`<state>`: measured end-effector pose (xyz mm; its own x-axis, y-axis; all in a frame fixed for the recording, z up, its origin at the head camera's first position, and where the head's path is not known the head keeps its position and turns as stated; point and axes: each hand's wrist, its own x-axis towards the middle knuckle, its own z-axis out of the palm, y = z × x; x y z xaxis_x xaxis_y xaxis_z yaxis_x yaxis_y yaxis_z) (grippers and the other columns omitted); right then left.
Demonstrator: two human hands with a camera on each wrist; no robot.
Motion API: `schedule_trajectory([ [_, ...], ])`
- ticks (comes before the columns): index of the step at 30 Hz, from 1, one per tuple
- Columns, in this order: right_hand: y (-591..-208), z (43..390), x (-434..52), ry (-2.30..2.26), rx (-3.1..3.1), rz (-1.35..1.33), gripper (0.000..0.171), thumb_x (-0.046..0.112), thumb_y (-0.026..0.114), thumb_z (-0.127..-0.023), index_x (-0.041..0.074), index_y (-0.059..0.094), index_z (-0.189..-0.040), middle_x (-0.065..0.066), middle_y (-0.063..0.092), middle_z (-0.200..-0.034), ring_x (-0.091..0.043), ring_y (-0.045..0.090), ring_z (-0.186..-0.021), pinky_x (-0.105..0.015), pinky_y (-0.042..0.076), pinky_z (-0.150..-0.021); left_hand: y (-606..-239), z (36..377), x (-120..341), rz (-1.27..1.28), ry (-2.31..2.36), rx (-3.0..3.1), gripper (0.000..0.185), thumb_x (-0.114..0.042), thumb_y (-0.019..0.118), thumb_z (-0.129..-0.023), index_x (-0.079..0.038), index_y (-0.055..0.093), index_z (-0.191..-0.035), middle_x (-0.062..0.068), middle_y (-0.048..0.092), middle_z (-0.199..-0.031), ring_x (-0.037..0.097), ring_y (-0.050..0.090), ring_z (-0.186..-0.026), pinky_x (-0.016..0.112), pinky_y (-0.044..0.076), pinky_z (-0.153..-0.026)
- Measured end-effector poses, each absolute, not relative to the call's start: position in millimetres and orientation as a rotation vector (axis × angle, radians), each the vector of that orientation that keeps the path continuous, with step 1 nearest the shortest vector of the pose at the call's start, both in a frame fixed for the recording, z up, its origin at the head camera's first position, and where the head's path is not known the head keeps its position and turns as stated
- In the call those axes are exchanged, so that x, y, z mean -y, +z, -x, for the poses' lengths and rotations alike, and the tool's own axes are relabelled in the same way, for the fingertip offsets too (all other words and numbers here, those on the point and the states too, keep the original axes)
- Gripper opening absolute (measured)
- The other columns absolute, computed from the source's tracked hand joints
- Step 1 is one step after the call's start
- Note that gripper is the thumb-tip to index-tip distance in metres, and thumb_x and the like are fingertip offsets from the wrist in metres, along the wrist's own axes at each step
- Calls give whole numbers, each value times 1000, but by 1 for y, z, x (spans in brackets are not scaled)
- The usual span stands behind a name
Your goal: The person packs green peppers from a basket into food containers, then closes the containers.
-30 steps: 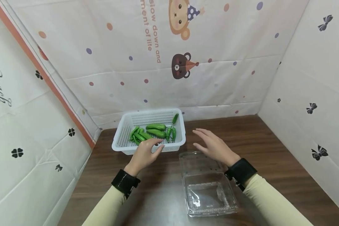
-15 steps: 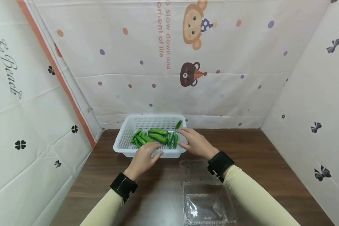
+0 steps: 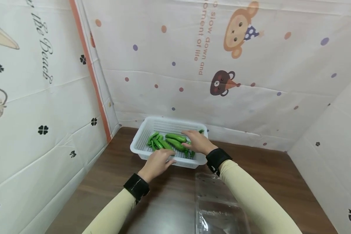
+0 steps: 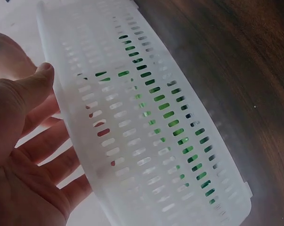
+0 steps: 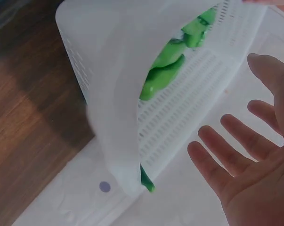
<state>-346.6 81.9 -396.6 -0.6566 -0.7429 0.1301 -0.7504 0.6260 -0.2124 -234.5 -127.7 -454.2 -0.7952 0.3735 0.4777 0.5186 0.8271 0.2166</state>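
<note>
A white perforated plastic basket (image 3: 144,154) holds green peppers: two larger ones (image 3: 176,137) in the middle and several slim ones (image 3: 157,145) at the left. My left hand (image 3: 156,164) is at the front rim, its fingers reaching over it and the thumb outside. In the left wrist view, the thumb tip is right at the rim and the fingers pass behind the basket wall. My right hand (image 3: 198,143) is over the basket's right part, fingers spread and relaxed with nothing held; it hides some slim peppers there.
A clear plastic clamshell box (image 3: 212,191) lies open on the brown wooden table (image 3: 105,172), partly under my right forearm. A printed curtain (image 3: 152,97) stands close behind the basket, with more curtain at both sides.
My right hand has moved left from above the clear box to over the basket. The left hand stays near the front rim. The head view has shifted; the peppers lie as before.
</note>
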Motion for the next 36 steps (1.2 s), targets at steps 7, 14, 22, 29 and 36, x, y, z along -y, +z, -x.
schedule_trajectory([
  [7, -392, 365, -104, 324, 2927, -1240, 61, 26, 70, -100, 2, 48, -152, -22, 53, -148, -40, 51, -135, -53, 44, -110, -451, 242, 92, 721, -490, 2608, 19, -25, 76, -94, -12, 77, -107, 0, 77, -98, 17, 73, -88, 32, 60, -77],
  [14, -393, 379, -128, 290, 3003, -1187, 59, 21, 70, -100, 0, 48, -150, -22, 52, -150, -41, 48, -138, -53, 40, -114, -454, 240, 61, 784, -659, 2564, 19, -22, 75, -95, -7, 77, -107, 2, 77, -97, 17, 73, -89, 31, 59, -81],
  [22, -394, 390, -141, 214, 3073, -1161, 56, 19, 70, -99, -2, 51, -147, -23, 56, -145, -41, 50, -136, -53, 42, -112, -458, 232, 38, 754, -643, 2505, 19, -27, 76, -94, -12, 77, -105, 0, 76, -95, 17, 72, -87, 38, 55, -81],
  [29, -398, 396, -146, 156, 3066, -1207, 51, 16, 71, -98, -4, 55, -143, -23, 59, -142, -40, 53, -133, -53, 43, -111, -459, 223, 24, 699, -603, 2519, 20, -30, 73, -96, -15, 77, -109, -2, 75, -98, 15, 70, -89, 32, 50, -74],
  [36, -400, 396, -155, 112, 3116, -1164, 50, 15, 70, -99, -4, 55, -143, -23, 58, -142, -41, 53, -133, -53, 44, -111, -459, 217, 11, 713, -528, 2491, 22, -33, 73, -96, -16, 77, -109, -2, 74, -98, 14, 69, -89, 29, 46, -73],
])
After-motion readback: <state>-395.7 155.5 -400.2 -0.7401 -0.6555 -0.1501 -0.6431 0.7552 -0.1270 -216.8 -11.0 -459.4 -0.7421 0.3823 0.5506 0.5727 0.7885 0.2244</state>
